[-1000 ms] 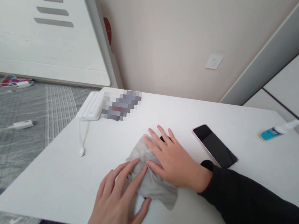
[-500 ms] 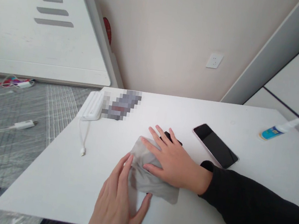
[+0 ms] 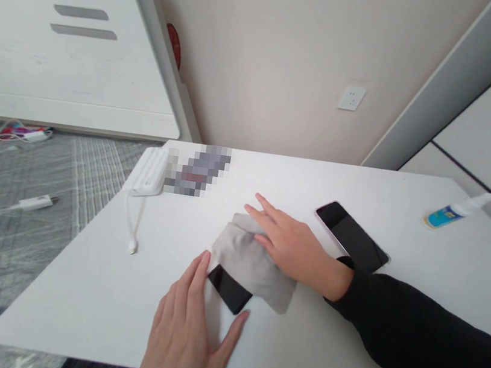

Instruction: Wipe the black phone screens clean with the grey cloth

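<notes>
A black phone (image 3: 229, 289) lies on the white table, its near end bare and the rest hidden under a crumpled grey cloth (image 3: 242, 256). My left hand (image 3: 188, 328) rests around that near end, fingers at its left corner and thumb at its near right corner, bracing the phone between them. On top of the cloth lies my right hand (image 3: 289, 242), fairly flat, with fingers stretched out toward the upper left. Just beyond the right wrist is a second phone (image 3: 352, 235) with a dark screen and pale pink edge.
A spray bottle (image 3: 456, 212) with a blue label lies at the right. At the back left are a white power bank (image 3: 150, 173) with a short cable (image 3: 134, 235) and a blurred-out object (image 3: 201, 172). The white table's (image 3: 87, 302) left edge drops to a floor with cables.
My right hand has slid slightly away with the cloth, uncovering the phone's near end and covering its far end. My left hand has stayed nearly in place.
</notes>
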Motion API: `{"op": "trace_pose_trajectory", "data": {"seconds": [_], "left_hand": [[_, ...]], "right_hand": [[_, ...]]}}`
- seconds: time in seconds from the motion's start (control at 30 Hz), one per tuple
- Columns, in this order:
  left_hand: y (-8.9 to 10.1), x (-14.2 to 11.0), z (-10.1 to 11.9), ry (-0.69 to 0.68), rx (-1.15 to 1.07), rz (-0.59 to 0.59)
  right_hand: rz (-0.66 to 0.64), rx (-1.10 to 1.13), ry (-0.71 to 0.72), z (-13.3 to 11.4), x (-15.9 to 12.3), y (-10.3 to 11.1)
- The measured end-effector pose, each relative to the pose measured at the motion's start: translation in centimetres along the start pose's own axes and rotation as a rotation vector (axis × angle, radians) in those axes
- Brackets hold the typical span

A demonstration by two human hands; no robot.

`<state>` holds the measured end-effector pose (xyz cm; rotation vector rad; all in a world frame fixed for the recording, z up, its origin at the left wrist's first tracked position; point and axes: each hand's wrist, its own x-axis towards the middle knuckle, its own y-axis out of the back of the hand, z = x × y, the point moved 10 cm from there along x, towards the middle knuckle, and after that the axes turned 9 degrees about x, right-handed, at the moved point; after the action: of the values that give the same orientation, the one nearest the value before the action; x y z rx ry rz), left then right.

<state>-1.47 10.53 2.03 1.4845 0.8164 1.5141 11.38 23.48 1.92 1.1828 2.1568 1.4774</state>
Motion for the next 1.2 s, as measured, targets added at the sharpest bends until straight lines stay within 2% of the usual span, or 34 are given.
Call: {"op": "trace_pose_trajectory", "data": {"seconds": [0.17,0.33,0.4,0.47,0.57,0.63,0.7,0.83,0.9,0.97,1.1,1.13,1.2], "left_hand": [[-0.1,0.0,-0.3,0.003,-0.055,0.003],[-0.4,-0.2,-0.3,-0.025,-0.101,-0.019],[-0.5,-0.2,-0.3,-0.020,-0.103,-0.027],[-0.4,-0.1,-0.3,-0.021,-0.100,-0.022],[-0.1,0.0,-0.1,-0.020,-0.081,-0.002],[0.0,0.1,-0.1,-0.017,-0.061,0.011],[-0.1,0.1,-0.1,-0.024,-0.049,0.015],[-0.3,-0.1,-0.1,-0.041,-0.047,0.005],[-0.3,-0.1,0.0,-0.049,-0.045,0.001],[-0.2,-0.1,0.0,-0.050,-0.045,0.003],[0.0,0.1,0.0,-0.035,-0.032,0.017],[0.1,0.2,0.0,-0.036,-0.027,0.018],[0.1,0.2,0.0,-0.040,-0.026,0.021]], "right_hand": [[0.052,0.038,-0.011,-0.3,0.1,0.0],[0.010,0.080,0.049,-3.8,-0.9,-1.4],[-0.017,0.081,0.075,-4.3,-1.0,-1.8],[0.001,0.040,0.052,-3.1,-0.6,-1.3],[0.091,-0.051,-0.049,0.6,0.5,0.7],[0.129,-0.088,-0.083,1.7,0.9,1.7],[0.123,-0.109,-0.053,0.6,0.8,1.6],[0.005,-0.048,0.137,-5.3,-0.6,-1.2],[-0.036,-0.019,0.192,-6.7,-1.0,-2.0],[-0.018,-0.060,0.166,-5.4,-0.6,-1.5],[0.090,-0.182,-0.002,0.6,1.0,1.7],[0.105,-0.195,-0.027,1.3,1.2,2.3],[0.110,-0.207,-0.018,0.8,1.0,2.4]]}}
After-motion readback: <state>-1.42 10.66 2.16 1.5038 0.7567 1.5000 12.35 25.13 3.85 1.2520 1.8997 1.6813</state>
